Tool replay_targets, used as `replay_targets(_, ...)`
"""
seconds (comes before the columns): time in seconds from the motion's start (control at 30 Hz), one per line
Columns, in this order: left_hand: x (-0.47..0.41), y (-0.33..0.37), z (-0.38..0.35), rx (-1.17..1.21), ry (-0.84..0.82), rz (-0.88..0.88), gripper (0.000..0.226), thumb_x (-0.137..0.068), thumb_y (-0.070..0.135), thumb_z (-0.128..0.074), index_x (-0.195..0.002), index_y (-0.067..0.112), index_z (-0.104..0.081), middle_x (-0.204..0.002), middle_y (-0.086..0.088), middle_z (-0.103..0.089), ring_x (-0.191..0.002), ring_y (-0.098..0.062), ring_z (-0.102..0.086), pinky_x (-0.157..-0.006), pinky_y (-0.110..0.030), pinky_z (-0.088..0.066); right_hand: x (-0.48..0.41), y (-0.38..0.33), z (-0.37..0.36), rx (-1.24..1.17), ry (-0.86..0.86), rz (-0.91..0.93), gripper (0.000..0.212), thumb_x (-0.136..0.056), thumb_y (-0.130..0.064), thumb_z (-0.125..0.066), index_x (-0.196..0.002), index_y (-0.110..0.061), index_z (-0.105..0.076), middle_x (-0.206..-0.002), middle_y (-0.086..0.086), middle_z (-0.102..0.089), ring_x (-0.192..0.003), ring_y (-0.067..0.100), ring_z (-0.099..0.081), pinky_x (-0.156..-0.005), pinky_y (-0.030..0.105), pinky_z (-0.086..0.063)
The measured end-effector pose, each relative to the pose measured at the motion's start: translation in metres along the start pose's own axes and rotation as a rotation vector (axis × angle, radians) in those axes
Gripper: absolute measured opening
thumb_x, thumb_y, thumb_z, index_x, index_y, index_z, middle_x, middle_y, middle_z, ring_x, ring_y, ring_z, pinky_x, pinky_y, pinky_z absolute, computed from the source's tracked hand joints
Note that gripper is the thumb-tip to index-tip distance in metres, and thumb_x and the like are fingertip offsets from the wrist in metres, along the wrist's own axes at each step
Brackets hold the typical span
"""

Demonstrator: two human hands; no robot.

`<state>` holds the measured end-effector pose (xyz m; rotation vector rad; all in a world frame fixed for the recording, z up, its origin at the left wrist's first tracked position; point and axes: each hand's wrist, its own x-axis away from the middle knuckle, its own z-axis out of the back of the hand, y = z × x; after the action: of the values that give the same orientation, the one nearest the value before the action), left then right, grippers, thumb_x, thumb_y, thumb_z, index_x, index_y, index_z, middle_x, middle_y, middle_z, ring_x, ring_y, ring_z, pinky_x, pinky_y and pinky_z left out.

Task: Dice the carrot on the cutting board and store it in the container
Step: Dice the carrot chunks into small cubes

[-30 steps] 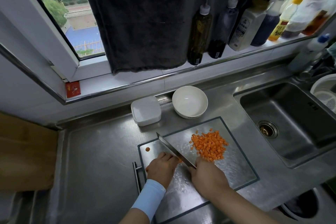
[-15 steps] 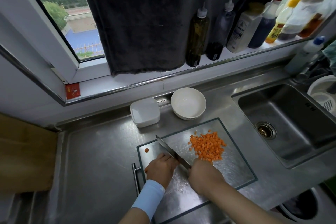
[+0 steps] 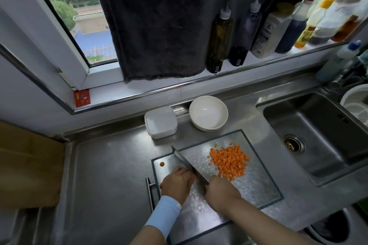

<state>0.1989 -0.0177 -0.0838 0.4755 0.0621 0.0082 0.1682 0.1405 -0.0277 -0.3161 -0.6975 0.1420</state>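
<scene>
- My right hand [image 3: 221,191] grips the knife [image 3: 189,163], its blade slanting across the cutting board [image 3: 258,185];
- my left hand [image 3: 178,182] curls against the blade's left face; whether it holds anything, I cannot tell;
- diced carrot [image 3: 229,160] lies heaped on the board, right of the blade; the white container [image 3: 160,122] sits beyond the board, beside a bowl [image 3: 208,112].

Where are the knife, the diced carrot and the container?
knife [image 3: 183,161], head view, flat of the blade.
diced carrot [image 3: 229,160], head view, middle of the pile.
container [image 3: 160,121], head view, centre of its lid.
</scene>
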Motion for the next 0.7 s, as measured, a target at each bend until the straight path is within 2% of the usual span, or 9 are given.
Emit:
replay_targets(0.13,0.000,-0.005,-0.001,0.016,-0.025,0.113,0.004,-0.078,0.035,-0.070,-0.081,0.037,-0.072,-0.082,0.021,-0.066,-0.082,-0.002,-0.058,-0.063,-0.010,-0.036,0.003,0.002,0.003,-0.068,-0.018,-0.005,0.028,-0.096,-0.033,-0.048,-0.110,-0.015,-0.064,-0.110,0.005,-0.068,-0.099,0.025,-0.065,-0.077,0.030,-0.049)
replay_targets(0.23,-0.001,-0.005,0.002,-0.009,-0.062,0.128,0.012,-0.085,0.044,-0.061,-0.091,0.040,-0.070,-0.091,0.022,-0.065,-0.089,0.001,-0.056,-0.068,-0.009,-0.034,0.007,0.004,0.009,-0.096,0.012,-0.015,0.032,-0.097,-0.042,-0.046,-0.108,-0.018,-0.065,-0.107,0.003,-0.068,-0.097,0.024,-0.065,-0.083,0.033,-0.052)
replay_targets(0.3,-0.001,-0.004,0.003,-0.003,-0.082,0.113,0.019,-0.087,0.050,-0.057,-0.097,0.040,-0.069,-0.097,0.022,-0.064,-0.095,0.001,-0.052,-0.073,-0.009,-0.034,0.008,0.005,0.014,-0.106,0.047,-0.013,0.033,-0.098,-0.043,-0.047,-0.108,-0.018,-0.064,-0.105,0.002,-0.067,-0.095,0.023,-0.065,-0.079,0.032,-0.051)
replay_targets(0.37,-0.003,-0.002,0.005,0.027,-0.108,0.140,0.020,-0.086,0.053,-0.058,-0.097,0.038,-0.066,-0.099,0.020,-0.062,-0.093,0.001,-0.052,-0.074,-0.007,-0.034,0.006,0.006,0.020,-0.125,0.070,-0.010,0.032,-0.099,-0.044,-0.046,-0.108,-0.018,-0.063,-0.101,0.001,-0.066,-0.091,0.021,-0.064,-0.077,0.032,-0.051)
replay_targets(0.43,-0.007,-0.002,0.009,0.060,-0.140,0.184,0.018,-0.083,0.051,-0.064,-0.087,0.035,-0.057,-0.096,0.018,-0.056,-0.083,-0.003,-0.053,-0.067,-0.003,-0.032,0.003,0.007,0.027,-0.126,0.089,-0.013,0.032,-0.099,-0.044,-0.047,-0.108,-0.018,-0.062,-0.100,0.001,-0.065,-0.091,0.021,-0.063,-0.077,0.033,-0.051)
replay_targets(0.5,-0.010,-0.003,0.012,0.101,-0.169,0.180,0.020,-0.082,0.042,-0.069,-0.086,0.033,-0.051,-0.101,0.018,-0.052,-0.082,-0.005,-0.055,-0.065,-0.002,-0.036,0.000,0.010,0.033,-0.128,0.095,-0.013,0.031,-0.099,-0.043,-0.047,-0.108,-0.018,-0.063,-0.100,0.001,-0.065,-0.091,0.021,-0.062,-0.076,0.032,-0.049)
replay_targets(0.6,-0.011,-0.003,0.014,0.089,-0.206,0.077,0.023,-0.085,0.033,-0.066,-0.105,0.037,-0.056,-0.121,0.022,-0.048,-0.102,-0.002,-0.054,-0.082,-0.004,-0.036,-0.001,0.015,0.036,-0.125,0.081,-0.007,0.027,-0.099,-0.042,-0.048,-0.104,-0.020,-0.063,-0.095,-0.002,-0.064,-0.087,0.019,-0.062,-0.075,0.032,-0.050)
replay_targets(0.7,-0.013,-0.004,0.012,0.098,-0.249,0.039,0.017,-0.088,0.027,-0.064,-0.103,0.036,-0.064,-0.114,0.019,-0.056,-0.104,-0.001,-0.053,-0.088,-0.004,-0.037,-0.004,0.021,0.034,-0.119,0.087,-0.014,0.025,-0.098,-0.042,-0.048,-0.102,-0.022,-0.062,-0.094,-0.004,-0.063,-0.087,0.017,-0.061,-0.076,0.032,-0.050)
